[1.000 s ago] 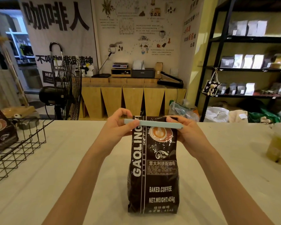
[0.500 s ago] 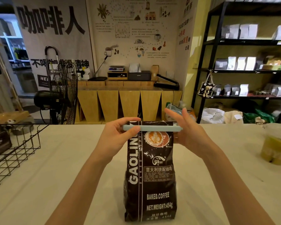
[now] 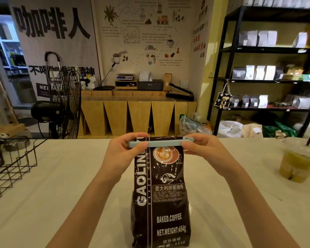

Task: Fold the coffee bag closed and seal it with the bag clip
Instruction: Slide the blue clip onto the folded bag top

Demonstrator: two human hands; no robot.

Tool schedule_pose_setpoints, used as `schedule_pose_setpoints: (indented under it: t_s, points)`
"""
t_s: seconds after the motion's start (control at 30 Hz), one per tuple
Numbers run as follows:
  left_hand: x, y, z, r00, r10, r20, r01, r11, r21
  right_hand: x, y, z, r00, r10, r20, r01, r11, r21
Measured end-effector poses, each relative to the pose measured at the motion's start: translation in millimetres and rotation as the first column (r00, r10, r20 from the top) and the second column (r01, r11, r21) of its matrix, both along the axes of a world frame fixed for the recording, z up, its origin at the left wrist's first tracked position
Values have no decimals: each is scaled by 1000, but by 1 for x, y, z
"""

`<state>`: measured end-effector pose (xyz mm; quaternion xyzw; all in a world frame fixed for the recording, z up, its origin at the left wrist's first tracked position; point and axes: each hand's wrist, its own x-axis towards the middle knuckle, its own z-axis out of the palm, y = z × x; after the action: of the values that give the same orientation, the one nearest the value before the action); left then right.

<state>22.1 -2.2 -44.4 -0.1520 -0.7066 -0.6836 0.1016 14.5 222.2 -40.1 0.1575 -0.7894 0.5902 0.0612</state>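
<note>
Coffee bag (image 3: 161, 190) stands upright on the table (image 3: 61, 203) between my forearms, top folded over. Risk: bag tips or the fold slips out if I squeeze unevenly; latch end by my right hand (image 3: 207, 154) may not have caught, can't tell. Bag clip (image 3: 164, 143) spans the fold. Left hand (image 3: 123, 154) pinches its left end, right hand pinches its right end, fingers curled tight.

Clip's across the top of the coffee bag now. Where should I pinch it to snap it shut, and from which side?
Pinch the bag clip at its two ends, just outside the coffee bag, coming in from each side as the left hand and right hand do. It lies level across the folded top, overhanging both edges. Its right end probably needs the firmest squeeze.
</note>
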Motion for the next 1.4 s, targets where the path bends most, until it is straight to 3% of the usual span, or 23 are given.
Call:
schedule_pose_setpoints:
  t_s: [0.37, 0.43, 0.47, 0.53, 0.6, 0.7, 0.83, 1.07, 1.23, 1.4]
  points:
    - [2, -4, 3, 999, -23, 23, 24, 998, -50, -4, -9, -7, 999, -32, -31, 26, 986, -163]
    - [4, -2, 7, 1000, 8, 1, -8, 992, -127, -2, -9, -6, 998, -29, -48, 21, 987, -160]
    - [6, 0, 10, 994, 68, -88, -88, 966, -242, -1, -9, -5, 998, -24, -58, 15, 987, -160]
    - [12, 7, 15, 908, 143, -394, -336, 811, -480, 1, -8, -3, 996, -12, -84, -1, 987, -158]
    - [20, 21, 20, 800, 62, -597, -482, 660, -576, 4, -8, 0, 994, 8, -111, -25, 989, -147]
    - [21, 37, 26, 851, -12, -525, -445, 513, -734, 8, -8, 4, 986, 45, -160, -65, 990, -122]
    - [20, 42, 31, 899, -39, -437, -323, 614, -720, 18, -2, 8, 973, 75, -218, -84, 996, -34]
    - [27, 48, 29, 863, 62, -502, -418, 644, -640, 28, 7, 11, 954, 129, -272, -106, 990, 97]
    - [30, 49, 26, 856, 78, -512, -436, 642, -631, 31, -3, -7, 904, -74, -421, 91, 996, 20]
    - [28, 47, 30, 878, 30, -477, -363, 690, -626, 34, -3, -12, 847, -143, -511, 173, 985, 12]
